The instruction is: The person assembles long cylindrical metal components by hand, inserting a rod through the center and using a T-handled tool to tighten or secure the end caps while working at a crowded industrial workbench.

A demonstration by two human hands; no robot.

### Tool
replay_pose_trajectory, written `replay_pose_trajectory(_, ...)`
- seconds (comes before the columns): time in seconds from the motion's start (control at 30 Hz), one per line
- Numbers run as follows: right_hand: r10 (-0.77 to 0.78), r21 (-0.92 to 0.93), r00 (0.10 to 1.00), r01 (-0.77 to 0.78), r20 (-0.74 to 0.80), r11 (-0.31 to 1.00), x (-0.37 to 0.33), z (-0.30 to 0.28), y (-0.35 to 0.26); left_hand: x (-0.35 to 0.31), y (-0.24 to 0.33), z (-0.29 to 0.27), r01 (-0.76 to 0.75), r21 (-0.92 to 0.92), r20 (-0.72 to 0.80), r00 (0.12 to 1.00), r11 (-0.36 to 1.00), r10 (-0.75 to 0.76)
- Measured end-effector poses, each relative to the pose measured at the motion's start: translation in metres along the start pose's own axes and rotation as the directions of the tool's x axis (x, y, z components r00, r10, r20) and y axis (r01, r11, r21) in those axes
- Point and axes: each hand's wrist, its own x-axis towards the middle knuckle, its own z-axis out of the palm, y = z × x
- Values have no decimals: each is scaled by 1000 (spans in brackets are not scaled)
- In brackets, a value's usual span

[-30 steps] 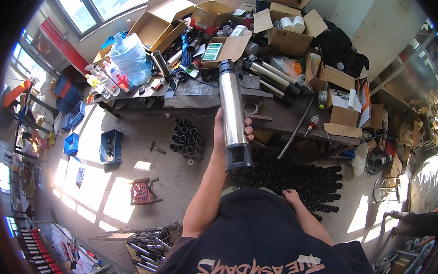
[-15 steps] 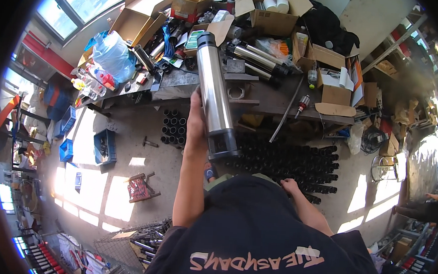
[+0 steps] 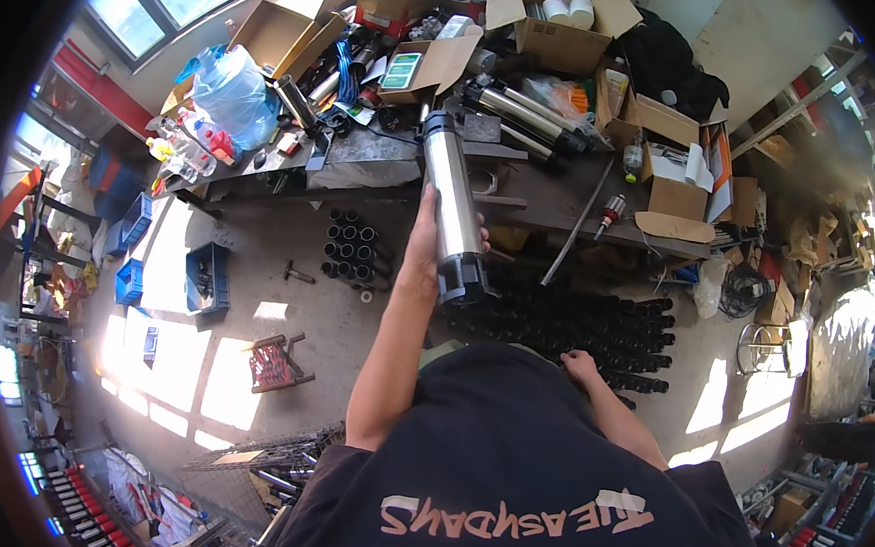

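Observation:
A shiny metal cylinder (image 3: 454,199) with black end fittings is gripped around its lower half by my left hand (image 3: 423,241). My thumb lies along its left side and fingertips show past its right side. It leans, with the far end to the left and the wider black end toward me, in front of the workbench (image 3: 363,176). Close to my right side, above rows of black tubular parts (image 3: 594,328), is my right hand (image 3: 579,365). Its fingers are curled in; whatever they may hold is hidden.
Similar metal cylinders (image 3: 527,117), cardboard boxes (image 3: 563,49), a clear plastic bag (image 3: 230,100) and a long rod (image 3: 576,222) crowd the bench. On the floor are upright dark tubes (image 3: 351,253), a hammer (image 3: 299,272), a small stool (image 3: 278,364) and blue bins (image 3: 209,278).
My left hand has carried the cylinder slightly right and farther from my head, so it looks smaller. Its fingertips now show on the right side. My right hand has stayed in place.

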Motion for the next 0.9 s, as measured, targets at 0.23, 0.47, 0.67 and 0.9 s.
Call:
replay_pose_trajectory(0.23,-63,-85,998,65,21,994,2,15,-17,-13,3,26,-36,-128,146,988,991,55)
replay_pose_trajectory(0.47,-33,-89,998,37,48,995,8,24,0,-14,7,33,-20,-101,138,990,995,34)
replay_pose_trajectory(0.67,-24,-110,1000,24,-6,994,11,26,30,-21,7,49,-82,219,-44,995,972,94)
replay_pose_trajectory(0.9,-155,-151,988,152,-11,977,27,40,57,-35,-8,35,-226,228,183,965,947,186)
